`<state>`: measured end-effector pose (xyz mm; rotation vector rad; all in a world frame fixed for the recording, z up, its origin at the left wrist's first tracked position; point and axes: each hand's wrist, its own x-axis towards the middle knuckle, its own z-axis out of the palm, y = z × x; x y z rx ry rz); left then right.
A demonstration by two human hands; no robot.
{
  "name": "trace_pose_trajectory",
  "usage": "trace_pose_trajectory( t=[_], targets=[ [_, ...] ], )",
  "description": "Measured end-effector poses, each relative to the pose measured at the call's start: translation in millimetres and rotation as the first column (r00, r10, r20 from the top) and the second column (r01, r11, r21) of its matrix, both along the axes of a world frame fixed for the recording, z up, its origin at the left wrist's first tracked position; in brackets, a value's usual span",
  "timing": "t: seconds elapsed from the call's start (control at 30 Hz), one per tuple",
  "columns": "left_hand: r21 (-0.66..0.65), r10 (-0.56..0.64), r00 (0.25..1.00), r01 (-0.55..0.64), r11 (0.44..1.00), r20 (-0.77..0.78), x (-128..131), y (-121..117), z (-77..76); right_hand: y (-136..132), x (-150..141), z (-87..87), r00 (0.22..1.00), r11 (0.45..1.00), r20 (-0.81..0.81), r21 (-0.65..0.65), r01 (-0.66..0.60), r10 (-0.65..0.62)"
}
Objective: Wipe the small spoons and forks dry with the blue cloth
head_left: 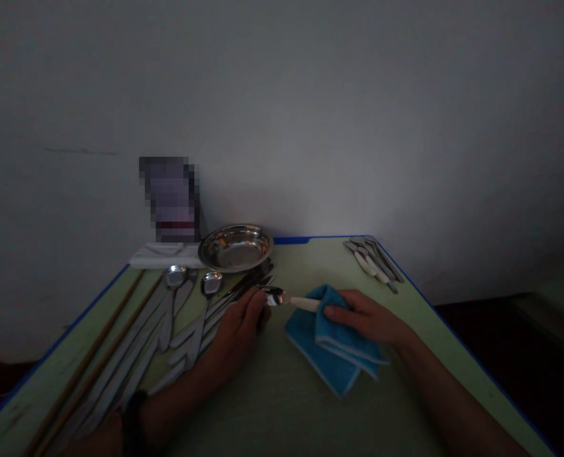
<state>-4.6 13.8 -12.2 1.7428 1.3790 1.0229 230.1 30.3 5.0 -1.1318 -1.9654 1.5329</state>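
Over the middle of the table, a spoon [275, 296] with a metal head and a pale handle lies level between my hands. The fingers of my left hand [244, 320] are closed on the tip of its head. A blue cloth [338, 365] is folded about the far end of the handle, and my right hand [364, 316] pinches cloth and handle together. The cloth's loose corners hang below. Beside my left forearm lie several metal utensils, among them a round-bowled spoon [212, 284] and a bigger ladle-like spoon [174, 275].
A shiny metal basin [237, 249] stands at the back by the wall. Left of it are a folded white cloth [165, 255] and a blurred-out upright object [173, 200]. Two long wooden sticks [103, 324] lie far left. More cutlery [366, 260] rests at the back right corner.
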Motion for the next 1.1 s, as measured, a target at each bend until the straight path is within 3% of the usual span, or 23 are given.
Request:
trace_pose_trajectory(
  t=[0.17, 0.27, 0.4, 0.53, 0.7, 0.97, 1.03, 1.1],
  targets=[
    [-0.008, -0.064, 0.998, 0.064, 0.998, 0.003, 2, -3, 0.8, -10, -23, -0.2, 0.987, 0.959, 0.151, 0.27, -0.09, 0.05],
    [-0.033, -0.11, 0.994, 0.111, 0.993, 0.017, 4, -7, 2.9, -19, -39, -1.7, 0.992, 0.947, 0.122, 0.313, -0.074, 0.037],
    [-0.077, -0.13, 0.986, 0.138, 0.987, 0.1, 6, -6, 3.4, -24, -52, -5.5, 0.998, 0.971, 0.052, 0.235, -0.049, 0.038],
    [-0.156, -0.005, 0.945, 0.059, 0.986, 0.327, 8, -2, 0.6, -20, -46, -5.0, 0.998, 0.986, 0.042, 0.161, -0.05, 0.044],
    [-0.228, 0.123, 0.885, -0.019, 0.973, 0.448, 11, -1, -2.2, -12, -29, -2.1, 0.998, 0.998, 0.068, 0.068, -0.017, 0.012],
    [-0.272, 0.045, 0.869, 0.105, 0.957, 0.493, 11, -3, -3.1, -12, -33, -12.3, 0.999, 0.999, 0.012, 0.013, 0.05, -0.05],
    [-0.271, 0.063, 0.851, 0.095, 0.958, 0.521, 10, -2, -4.1, -9, -31, -14.7, 0.989, 0.989, -0.025, -0.025, 0.148, -0.148],
    [-0.26, 0.08, 0.831, 0.08, 0.962, 0.55, 9, -1, -4.8, -3, -28, -17.1, 0.924, 0.933, -0.147, -0.121, 0.338, -0.354]
  ],
)
